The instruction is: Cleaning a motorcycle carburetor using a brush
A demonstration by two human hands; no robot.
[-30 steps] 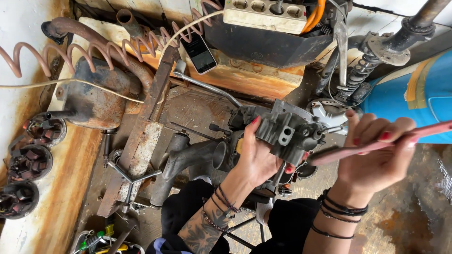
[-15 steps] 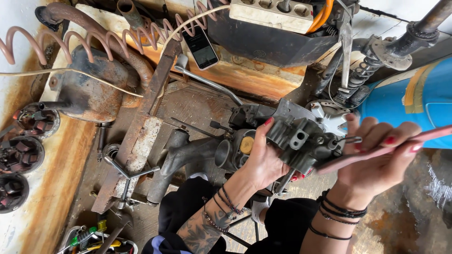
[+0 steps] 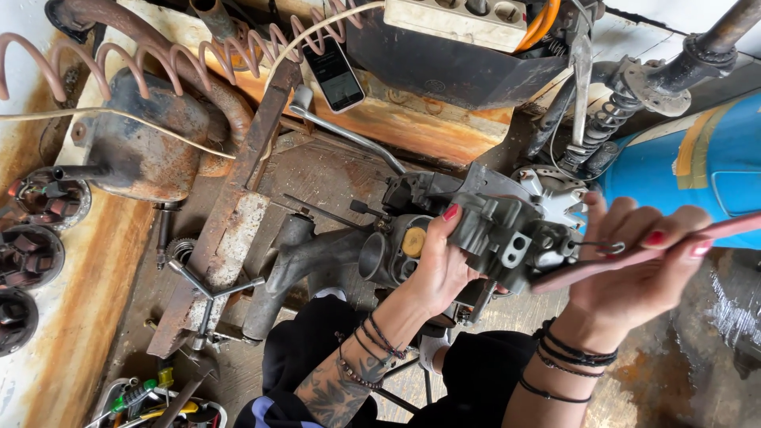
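Grey cast-metal carburettor (image 3: pixel 507 230) sat at frame centre, above your lap and just off the rusty desk (image 3: pixel 333 170). Your left hand (image 3: pixel 440 257) was closed on its left flank, fingers wrapped over the top. Your right hand (image 3: pixel 634 273) was clamped around a thin red-handled tool (image 3: pixel 634 257); its long axis ran nearly level, tip pointing left and touching the carburettor's right face. Right hand nearer that face.

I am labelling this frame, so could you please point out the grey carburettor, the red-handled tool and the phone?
grey carburettor (image 3: pixel 495 230), head view, on the cast body beside the left thumb.
red-handled tool (image 3: pixel 737 227), head view, on the red handle past the right fingers.
phone (image 3: pixel 336 75), head view, middle of the dark screen.
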